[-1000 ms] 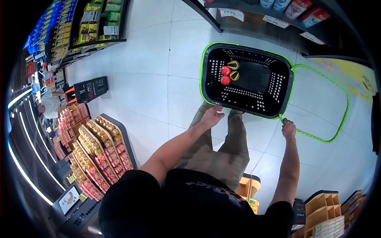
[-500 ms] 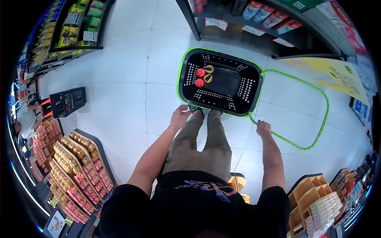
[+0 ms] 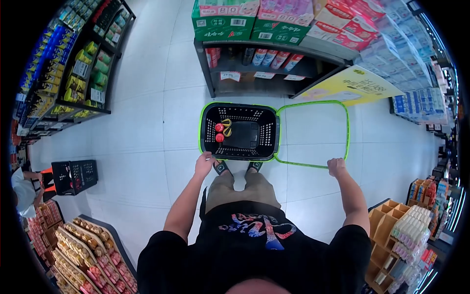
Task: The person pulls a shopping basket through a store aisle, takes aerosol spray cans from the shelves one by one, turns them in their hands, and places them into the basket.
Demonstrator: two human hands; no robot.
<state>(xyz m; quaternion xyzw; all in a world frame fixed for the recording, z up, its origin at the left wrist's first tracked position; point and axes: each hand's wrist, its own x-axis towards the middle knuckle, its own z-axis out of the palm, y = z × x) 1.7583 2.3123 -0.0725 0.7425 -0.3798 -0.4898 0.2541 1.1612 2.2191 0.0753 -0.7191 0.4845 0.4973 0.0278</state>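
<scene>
A black shopping basket (image 3: 267,128) with perforated sides stands upright on the floor in front of my feet. Inside it, at the left end, lie two red-capped items (image 3: 219,133) beside two yellow-and-black loops (image 3: 226,128); their kind is unclear. My left hand (image 3: 203,164) is at the near left corner, fingers curled against the green-edged rim. The basket's green handle (image 3: 348,128) is swung out flat to the right. Closed in a fist, my right hand (image 3: 336,167) is at the handle's near outer corner.
A dark shelf (image 3: 205,81) with spray cans and stacked cartons stands beyond the basket, a yellow sign board (image 3: 360,85) leaning right of it. At left are snack shelves (image 3: 81,73), another black basket (image 3: 74,176) and a person (image 3: 24,191). Display racks (image 3: 95,250) flank me.
My right hand has moved outward along the handle, from near the basket to its far corner. My left hand stays by the near left corner. The view has tilted up.
</scene>
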